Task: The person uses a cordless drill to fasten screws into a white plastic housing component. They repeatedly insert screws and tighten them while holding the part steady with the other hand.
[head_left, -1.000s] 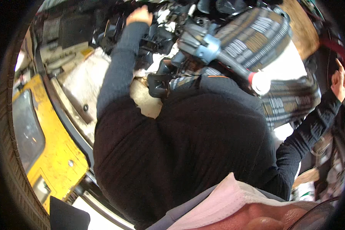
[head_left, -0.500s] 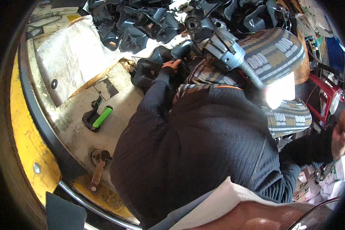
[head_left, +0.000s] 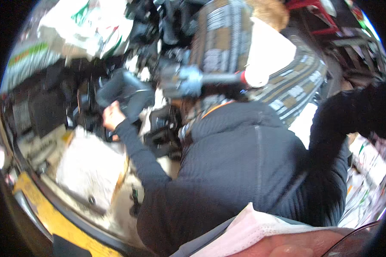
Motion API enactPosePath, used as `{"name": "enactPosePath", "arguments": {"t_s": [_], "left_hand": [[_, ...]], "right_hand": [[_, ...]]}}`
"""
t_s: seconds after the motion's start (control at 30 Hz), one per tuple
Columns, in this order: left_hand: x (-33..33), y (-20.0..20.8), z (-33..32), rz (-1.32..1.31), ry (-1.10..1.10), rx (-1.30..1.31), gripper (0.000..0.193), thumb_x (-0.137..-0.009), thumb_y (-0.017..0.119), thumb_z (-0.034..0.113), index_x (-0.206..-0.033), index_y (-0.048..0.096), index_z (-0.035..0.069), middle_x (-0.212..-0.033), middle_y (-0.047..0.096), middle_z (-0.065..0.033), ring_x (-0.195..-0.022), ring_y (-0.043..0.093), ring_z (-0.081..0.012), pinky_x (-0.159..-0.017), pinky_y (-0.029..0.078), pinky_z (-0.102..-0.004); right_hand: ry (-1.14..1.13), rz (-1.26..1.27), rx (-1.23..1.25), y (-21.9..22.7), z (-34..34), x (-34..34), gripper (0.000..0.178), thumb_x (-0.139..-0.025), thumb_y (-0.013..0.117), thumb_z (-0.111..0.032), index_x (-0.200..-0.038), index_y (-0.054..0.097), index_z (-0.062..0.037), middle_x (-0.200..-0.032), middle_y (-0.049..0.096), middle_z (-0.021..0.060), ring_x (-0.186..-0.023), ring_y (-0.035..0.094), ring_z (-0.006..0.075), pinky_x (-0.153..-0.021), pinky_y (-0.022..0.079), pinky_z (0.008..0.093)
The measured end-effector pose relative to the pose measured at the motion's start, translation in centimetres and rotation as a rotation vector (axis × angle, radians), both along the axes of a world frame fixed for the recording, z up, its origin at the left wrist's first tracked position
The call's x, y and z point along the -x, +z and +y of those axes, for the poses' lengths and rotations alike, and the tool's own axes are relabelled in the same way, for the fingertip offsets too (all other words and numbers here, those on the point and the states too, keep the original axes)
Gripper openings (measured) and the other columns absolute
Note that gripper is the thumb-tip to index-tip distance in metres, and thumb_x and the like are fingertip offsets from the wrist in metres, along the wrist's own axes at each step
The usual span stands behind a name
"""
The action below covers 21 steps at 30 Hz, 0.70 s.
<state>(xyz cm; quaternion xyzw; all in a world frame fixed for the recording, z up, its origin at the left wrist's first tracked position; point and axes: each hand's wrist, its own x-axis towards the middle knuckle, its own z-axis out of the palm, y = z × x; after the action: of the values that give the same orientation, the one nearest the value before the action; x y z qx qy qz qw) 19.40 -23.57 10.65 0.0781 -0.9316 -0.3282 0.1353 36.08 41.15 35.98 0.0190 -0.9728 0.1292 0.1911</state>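
On the far left, a yellow edge (head_left: 43, 216) curves along the bottom, and a pale sheet (head_left: 90, 171) lies beside it with dust and scraps on it. Above that sits a heap of black plastic parts (head_left: 51, 107). White bags (head_left: 90, 25) lie at the top.

The left hand (head_left: 112, 116) is closed around a dark grey curved part (head_left: 126, 92). That part is up in the air, right above the black heap and just left of the middle. The picture is blurry there, so the grip may be loose. If it is, the part could slip out and fall into the heap, where it would be hard to find among so many dark pieces. It could also bump the pile and make other pieces slide down.

In the middle, a grey tool with a red and white end (head_left: 210, 79) hangs by the person's chest, over a striped cloth (head_left: 253, 73). When the person leans, this tool could swing and hit the part or the hand.

On the right, the right hand (head_left: 384, 107) is stretched far out to the edge. I cannot tell if it is open or holding something. Reaching so far both ways, the person could tip over or knock the cluttered things (head_left: 369, 171) there.
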Motion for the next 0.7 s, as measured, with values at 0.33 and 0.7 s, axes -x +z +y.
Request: {"name": "enactPosePath", "arguments": {"t_s": [0.33,0.7], "left_hand": [[5.0,21.5,25.8,0.501,-0.776,-0.536,0.024,-0.085,0.063,0.004,-0.107,0.064,-0.006,-0.103,0.066,-0.0119,-0.088,0.061,-0.0174,-0.080,0.048,-0.0278],[-2.1,17.7,34.6,0.142,-0.895,-0.316,0.035,-0.082,0.066,0.000,-0.116,0.061,-0.005,-0.101,0.066,-0.0081,-0.088,0.059,-0.0137,-0.084,0.047,-0.0278]], "right_hand": [[-0.868,-0.794,0.206,-32.0,9.4,-0.6,0.085,-0.078,0.032,-0.081,-0.114,0.066,-0.0116,-0.115,0.063,0.0162,-0.110,0.059,0.0318,-0.095,0.044,0.0421],[-0.542,-0.806,0.608,-38.9,4.2,9.2,0.082,-0.076,0.043,-0.076,-0.104,0.069,-0.0034,-0.106,0.065,0.0229,-0.101,0.061,0.0356,-0.091,0.044,0.0410]]}}
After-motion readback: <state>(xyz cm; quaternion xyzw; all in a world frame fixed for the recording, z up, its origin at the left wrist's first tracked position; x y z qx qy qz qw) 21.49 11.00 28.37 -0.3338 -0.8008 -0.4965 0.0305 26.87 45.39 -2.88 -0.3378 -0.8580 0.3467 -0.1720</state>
